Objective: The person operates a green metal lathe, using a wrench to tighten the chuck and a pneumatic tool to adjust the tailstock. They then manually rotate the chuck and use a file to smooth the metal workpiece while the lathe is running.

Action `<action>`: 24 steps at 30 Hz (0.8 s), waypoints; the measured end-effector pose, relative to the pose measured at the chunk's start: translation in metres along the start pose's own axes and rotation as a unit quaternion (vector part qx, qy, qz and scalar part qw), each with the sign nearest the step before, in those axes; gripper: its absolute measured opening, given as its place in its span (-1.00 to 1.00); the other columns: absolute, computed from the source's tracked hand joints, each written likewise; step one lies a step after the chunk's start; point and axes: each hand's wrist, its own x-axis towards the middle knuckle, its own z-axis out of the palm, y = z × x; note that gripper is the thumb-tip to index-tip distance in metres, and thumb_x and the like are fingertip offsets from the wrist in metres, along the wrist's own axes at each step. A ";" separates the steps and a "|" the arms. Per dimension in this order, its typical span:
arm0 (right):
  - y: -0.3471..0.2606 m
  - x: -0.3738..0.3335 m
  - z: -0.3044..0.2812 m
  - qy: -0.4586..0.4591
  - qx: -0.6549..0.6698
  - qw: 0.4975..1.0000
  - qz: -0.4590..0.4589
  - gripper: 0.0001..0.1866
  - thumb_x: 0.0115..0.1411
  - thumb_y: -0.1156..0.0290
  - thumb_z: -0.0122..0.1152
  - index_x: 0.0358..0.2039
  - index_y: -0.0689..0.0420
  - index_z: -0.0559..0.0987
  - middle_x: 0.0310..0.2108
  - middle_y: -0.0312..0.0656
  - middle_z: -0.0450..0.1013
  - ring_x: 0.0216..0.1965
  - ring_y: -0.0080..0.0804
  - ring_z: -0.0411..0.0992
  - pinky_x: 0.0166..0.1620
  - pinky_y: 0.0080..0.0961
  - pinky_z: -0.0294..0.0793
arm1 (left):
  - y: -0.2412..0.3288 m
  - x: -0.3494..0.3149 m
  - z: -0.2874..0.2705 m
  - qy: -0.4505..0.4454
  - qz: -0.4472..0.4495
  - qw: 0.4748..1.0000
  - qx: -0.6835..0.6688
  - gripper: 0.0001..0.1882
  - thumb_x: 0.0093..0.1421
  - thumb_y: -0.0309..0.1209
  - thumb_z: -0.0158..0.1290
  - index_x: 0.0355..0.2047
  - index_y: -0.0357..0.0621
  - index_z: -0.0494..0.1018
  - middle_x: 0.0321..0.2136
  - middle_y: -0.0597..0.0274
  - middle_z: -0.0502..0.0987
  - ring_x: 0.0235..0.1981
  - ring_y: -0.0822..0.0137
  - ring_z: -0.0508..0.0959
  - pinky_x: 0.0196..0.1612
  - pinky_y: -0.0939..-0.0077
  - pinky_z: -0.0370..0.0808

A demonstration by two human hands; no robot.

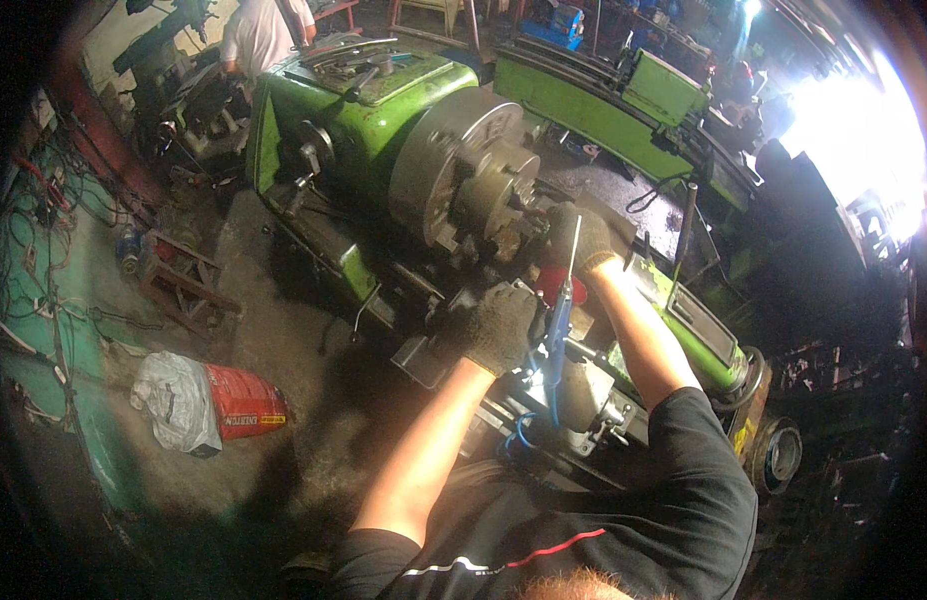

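Observation:
A green lathe [368, 110] stands before me. Its large grey chuck [433, 165] carries a smaller jawed chuck [498, 190]. My right hand [581, 240], in a dark knit glove, is at the front of the smaller chuck, its fingers curled; what they grip is hidden. My left hand [503, 325], gloved too, sits lower over the carriage, its fingers bent round something I cannot make out. Between the two hands a blue air blow gun [557, 340] with a long thin nozzle points upward. Behind the gun is a red cup-like container [561, 285].
A red sack [245, 400] with a crumpled whitish bag [176, 400] lies on the floor at left, near a rusty metal frame [188, 285]. Loose cables run along the left wall. Tools lie on the headstock. Another person [266, 35] stands behind the lathe.

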 end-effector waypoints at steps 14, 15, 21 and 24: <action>-0.011 -0.005 -0.011 -0.082 -0.010 0.996 0.035 -0.53 0.36 0.04 0.40 0.21 -0.07 0.74 -0.16 0.08 0.76 -0.17 0.15 0.76 -0.10 0.03 0.76 | -0.004 -0.006 0.005 -0.078 -0.023 0.997 0.013 -0.77 0.26 -0.34 0.12 -0.13 -0.16 0.59 -0.12 -0.06 0.64 0.03 -0.13 0.63 0.27 -0.05 0.47; -0.007 -0.004 -0.008 -0.073 -0.016 0.997 0.033 -0.53 0.36 0.04 0.39 0.21 -0.08 0.74 -0.15 0.08 0.76 -0.17 0.15 0.76 -0.10 0.02 0.76 | -0.003 -0.006 0.006 -0.073 -0.021 0.997 0.011 -0.77 0.26 -0.34 0.12 -0.13 -0.16 0.59 -0.12 -0.06 0.64 0.03 -0.13 0.63 0.27 -0.05 0.47; -0.007 0.002 0.000 -0.042 -0.047 0.998 0.025 -0.60 0.39 0.08 0.36 0.16 -0.08 0.76 -0.16 0.09 0.76 -0.16 0.15 0.76 -0.10 0.01 0.76 | -0.005 -0.007 0.009 -0.072 -0.026 0.997 0.008 -0.78 0.27 -0.34 0.13 -0.13 -0.15 0.59 -0.13 -0.06 0.63 0.02 -0.12 0.63 0.27 -0.04 0.46; -0.009 0.003 -0.008 -0.046 -0.072 0.996 0.017 -0.67 0.41 0.12 0.34 0.07 -0.07 0.80 -0.16 0.09 0.76 -0.15 0.14 0.76 -0.08 0.00 0.76 | -0.004 -0.008 0.010 -0.057 -0.021 0.998 0.000 -0.80 0.28 -0.33 0.14 -0.15 -0.14 0.58 -0.15 -0.04 0.62 0.00 -0.13 0.62 0.26 -0.04 0.47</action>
